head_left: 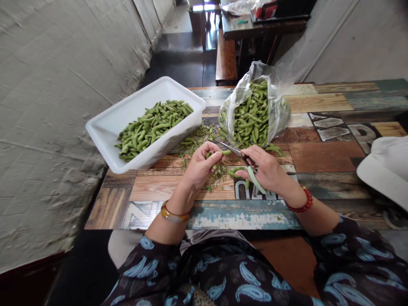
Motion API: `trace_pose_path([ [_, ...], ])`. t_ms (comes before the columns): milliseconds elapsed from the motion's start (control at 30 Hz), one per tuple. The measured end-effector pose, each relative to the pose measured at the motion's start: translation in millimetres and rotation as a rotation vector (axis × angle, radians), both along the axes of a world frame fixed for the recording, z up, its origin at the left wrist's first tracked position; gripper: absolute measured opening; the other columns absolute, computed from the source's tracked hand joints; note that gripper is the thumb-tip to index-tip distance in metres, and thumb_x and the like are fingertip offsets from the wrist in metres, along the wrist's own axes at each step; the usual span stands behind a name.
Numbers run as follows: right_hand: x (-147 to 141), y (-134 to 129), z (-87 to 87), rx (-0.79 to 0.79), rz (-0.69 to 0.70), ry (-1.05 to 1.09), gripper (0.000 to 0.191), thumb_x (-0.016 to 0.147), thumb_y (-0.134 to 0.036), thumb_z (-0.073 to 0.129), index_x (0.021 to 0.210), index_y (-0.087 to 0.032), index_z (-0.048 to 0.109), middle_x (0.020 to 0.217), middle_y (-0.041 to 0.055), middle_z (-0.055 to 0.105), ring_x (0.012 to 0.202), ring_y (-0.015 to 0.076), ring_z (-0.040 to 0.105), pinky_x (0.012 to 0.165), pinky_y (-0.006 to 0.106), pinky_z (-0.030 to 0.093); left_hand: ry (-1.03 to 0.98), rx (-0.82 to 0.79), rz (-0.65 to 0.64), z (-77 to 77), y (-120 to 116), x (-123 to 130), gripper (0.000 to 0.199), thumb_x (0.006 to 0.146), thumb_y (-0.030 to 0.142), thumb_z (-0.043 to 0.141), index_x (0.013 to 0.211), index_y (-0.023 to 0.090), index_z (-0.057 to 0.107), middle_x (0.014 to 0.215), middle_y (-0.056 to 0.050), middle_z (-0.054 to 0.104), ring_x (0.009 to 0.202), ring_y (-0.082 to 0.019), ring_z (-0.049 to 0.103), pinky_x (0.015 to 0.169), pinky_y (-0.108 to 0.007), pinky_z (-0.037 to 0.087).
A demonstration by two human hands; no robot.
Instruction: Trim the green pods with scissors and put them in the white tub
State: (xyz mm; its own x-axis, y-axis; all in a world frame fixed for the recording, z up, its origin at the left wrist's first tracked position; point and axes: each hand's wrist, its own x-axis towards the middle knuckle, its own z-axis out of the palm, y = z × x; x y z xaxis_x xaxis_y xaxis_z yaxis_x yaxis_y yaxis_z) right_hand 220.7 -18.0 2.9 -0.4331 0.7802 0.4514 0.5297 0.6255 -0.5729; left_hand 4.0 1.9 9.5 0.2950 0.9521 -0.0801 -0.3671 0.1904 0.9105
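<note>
My left hand point(206, 163) is closed around green edamame pods point(226, 152), one of which sticks out to the right from its fingertips. In my right hand point(266, 167) is a pair of scissors point(256, 179) with pale green handles. Their blades reach left, close above the held pod. Left of my hands stands a white plastic tub point(142, 166) with many pods in it. Beyond my right hand, a clear plastic bag point(276, 117) lies open, full of pods. Small green trimmings point(204, 134) and a few loose pods are scattered around and under my hands.
The table point(178, 187) has a patchwork wood-pattern top. A white cap point(385, 165) rests at its right end. A rough white wall point(57, 106) runs along the left. Farther back are a wooden bench point(226, 59) and another table point(264, 27) with things on it.
</note>
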Motion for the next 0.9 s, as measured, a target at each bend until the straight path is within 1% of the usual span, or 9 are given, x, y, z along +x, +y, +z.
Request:
trace_pose_path([
  [200,2.6,0.0,-1.1,0.019,0.008,-0.053,0.041,0.091,-0.049,0.065,0.12,-0.02,0.06,0.097,0.0095,0.065,0.087,0.0256,0.063,0.077,0.039,0.054,-0.022,-0.049,0.059,-2.0,2.6,-2.7,0.034,0.072,0.035,0.082,0.085,0.017,0.056,0.075,0.001,0.068,0.045,-0.002,0.042,0.041,-0.015,0.029],
  [333,5.5,1.6,-1.6,0.032,-0.059,-0.056,0.042,0.091,-0.05,0.065,0.119,-0.02,0.061,0.097,0.0102,0.067,0.09,0.0272,0.065,0.08,0.041,0.055,-0.103,-0.123,0.11,2.6,7.1,-7.1,0.032,0.068,0.028,0.081,0.084,0.017,0.057,0.083,-0.001,0.069,0.048,-0.002,0.042,0.039,-0.014,0.027],
  [467,8.8,4.5,0.1,0.051,-0.126,-0.02,0.044,0.09,-0.054,0.064,0.118,-0.02,0.062,0.097,0.0101,0.067,0.089,0.0268,0.066,0.081,0.041,0.055,-0.216,-0.188,0.081,9.8,9.3,-11.4,0.024,0.072,0.027,0.075,0.086,0.018,0.058,0.072,0.003,0.06,0.047,-0.003,0.04,0.039,-0.014,0.027],
  [567,9.1,4.6,3.1,0.067,-0.132,-0.011,0.044,0.09,-0.055,0.063,0.116,-0.019,0.063,0.095,0.0096,0.067,0.088,0.0261,0.066,0.081,0.04,0.055,-0.196,-0.202,0.029,11.0,7.3,-10.8,0.025,0.076,0.033,0.075,0.088,0.019,0.058,0.068,0.004,0.055,0.045,-0.004,0.04,0.038,-0.015,0.026],
  [633,8.5,4.0,4.8,0.063,-0.124,-0.015,0.045,0.09,-0.055,0.063,0.116,-0.019,0.063,0.094,0.0097,0.067,0.088,0.0262,0.066,0.081,0.04,0.055,-0.077,-0.12,-0.02,8.9,4.6,-7.5,0.026,0.077,0.035,0.076,0.089,0.019,0.059,0.067,0.004,0.056,0.044,-0.004,0.038,0.038,-0.016,0.024],
  [667,8.1,3.7,5.2,0.058,-0.123,-0.018,0.046,0.089,-0.056,0.064,0.117,-0.019,0.063,0.094,0.0098,0.067,0.088,0.0265,0.066,0.082,0.04,0.055,0.024,-0.042,-0.057,7.1,3.2,-5.1,0.025,0.077,0.034,0.077,0.09,0.019,0.062,0.066,0.004,0.056,0.044,-0.004,0.038,0.04,-0.017,0.024],
  [767,7.3,3.5,4.8,0.051,-0.121,-0.017,0.047,0.089,-0.057,0.063,0.118,-0.02,0.062,0.096,0.0099,0.067,0.09,0.0274,0.065,0.083,0.042,0.055,0.431,0.279,-0.171,0.1,-1.1,3.9,0.014,0.077,0.028,0.076,0.081,0.017,0.068,0.063,0.002,0.055,0.053,-0.008,0.043,0.05,-0.021,0.031],
  [833,7.4,4.0,3.8,0.062,-0.121,-0.011,0.046,0.089,-0.057,0.063,0.118,-0.02,0.062,0.096,0.0098,0.067,0.091,0.0274,0.065,0.083,0.042,0.055,0.674,0.481,-0.206,-4.7,-3.8,9.6,0.01,0.073,0.022,0.077,0.07,0.017,0.068,0.061,0.001,0.054,0.058,-0.011,0.044,0.057,-0.023,0.032],
  [900,7.6,4.6,2.6,0.068,-0.122,-0.016,0.045,0.09,-0.056,0.063,0.118,-0.02,0.062,0.096,0.0097,0.067,0.09,0.0268,0.065,0.082,0.041,0.055,0.836,0.601,-0.219,-8.5,-6.5,13.6,0.01,0.071,0.018,0.076,0.067,0.019,0.067,0.062,0.0,0.055,0.061,-0.013,0.046,0.059,-0.024,0.031],
])
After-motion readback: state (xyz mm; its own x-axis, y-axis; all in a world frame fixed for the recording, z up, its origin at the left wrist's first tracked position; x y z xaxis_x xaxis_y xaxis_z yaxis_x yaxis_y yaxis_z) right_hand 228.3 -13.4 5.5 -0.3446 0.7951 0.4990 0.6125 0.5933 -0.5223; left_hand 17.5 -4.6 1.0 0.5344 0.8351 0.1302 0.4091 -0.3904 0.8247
